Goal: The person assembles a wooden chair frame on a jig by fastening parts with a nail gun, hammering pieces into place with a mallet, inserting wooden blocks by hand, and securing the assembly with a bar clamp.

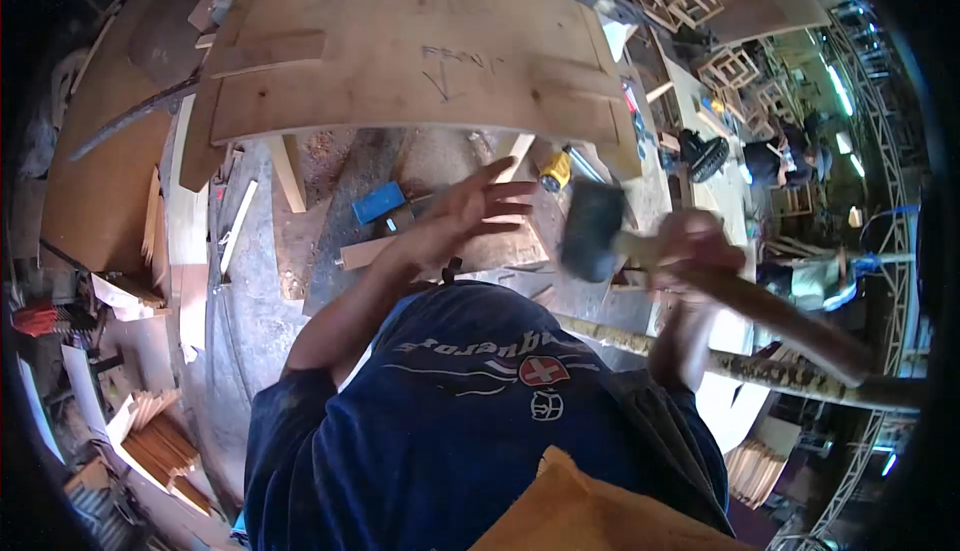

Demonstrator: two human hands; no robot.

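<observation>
My right hand [695, 249] grips the wooden handle of a mallet [592, 233], whose black head points toward the middle of the view. Slightly smeared by motion, the mallet is held in the air near my chest. My left hand [468, 209] is stretched out with its fingers apart and holds nothing. Beyond both hands lies a wide wooden panel [400, 61] with handwritten marks and an arrow. Wooden legs [287, 173] show under its near edge. Below the panel, a blue box [378, 203] rests close to my left forearm.
A yellow tool [555, 171] sits beneath the panel's near edge. Wooden strips [160, 441] are stacked at the lower left. On the right, a long bench [715, 176] runs beside wooden frames [735, 69]. Another person [790, 156] is bent over farther right.
</observation>
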